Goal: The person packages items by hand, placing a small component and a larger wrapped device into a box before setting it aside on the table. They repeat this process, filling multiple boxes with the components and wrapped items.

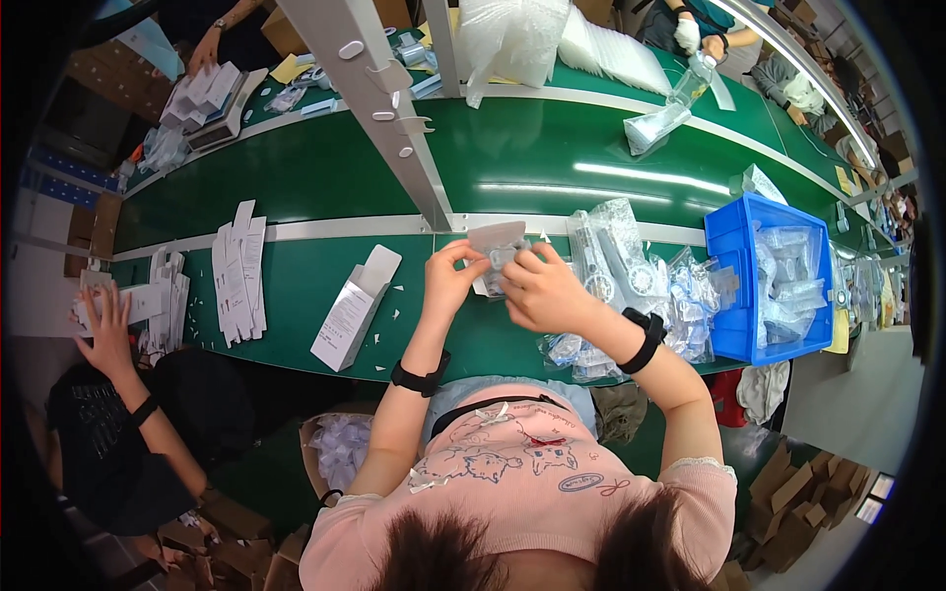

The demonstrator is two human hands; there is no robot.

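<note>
Both hands, the left hand (450,279) and the right hand (540,291), pinch a small clear packet (496,268) against a grey card (498,236) above the green belt (296,286), seemingly mid-packing, with bagged parts (631,266) and a blue bin (734,246) just beside; a steady two-handed pinch seems needed.

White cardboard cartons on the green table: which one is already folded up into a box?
The white cardboard carton standing alone left of the left hand, top flap open. The stack of flat white carton blanks further left is still unfolded.
</note>
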